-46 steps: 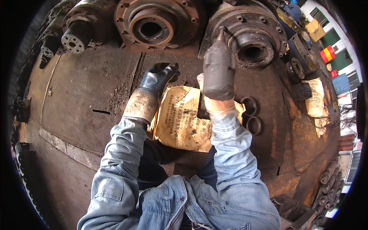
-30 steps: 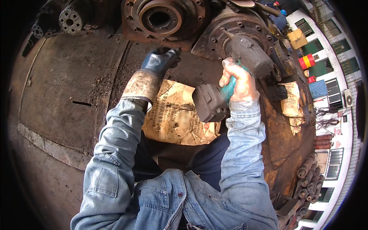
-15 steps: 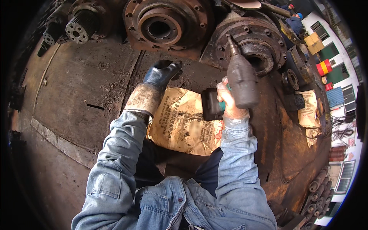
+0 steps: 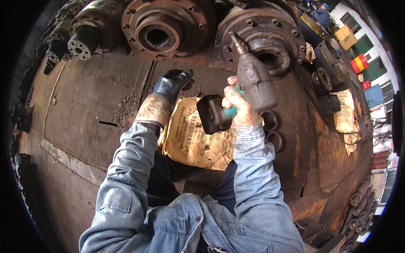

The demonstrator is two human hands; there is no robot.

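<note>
The right hand [image 4: 236, 105] is bare and clenched around the teal grip of a grimy power wrench [image 4: 253, 82], holding it in the air with its nose slanting up toward the flanged hub [image 4: 270, 38] straight ahead. The dark battery block [image 4: 213, 114] at the base of the grip hangs over the crumpled yellowish sack [image 4: 190, 139] spread in front of the person's knees. The left hand [image 4: 171, 82], in a black glove with a dirty tan cuff, lies flat with its fingers spread and relaxed on the rusty steel floor plate [image 4: 93, 101], just past the top edge of the sack, grasping nothing.

Heavy parts close in the far side: a second rusty hub [image 4: 158, 31] with a ring of bolt holes sits left of the first, and splined shaft ends [image 4: 82, 42] stand further left. Two loose metal rings [image 4: 271, 130] lie just right of the right wrist, near the sack. To the right, beyond dark blocks and brackets [image 4: 327, 90], another printed sack [image 4: 344, 111] lies on the plate. A row of rollers [image 4: 360, 206] lines the lower right rim.

The widest bare stretch is the plate to the left of the gloved hand, crossed by a seam and a short slot [image 4: 109, 123]. The tool's nose stands close to the hub's bolt ring, with little room between.
</note>
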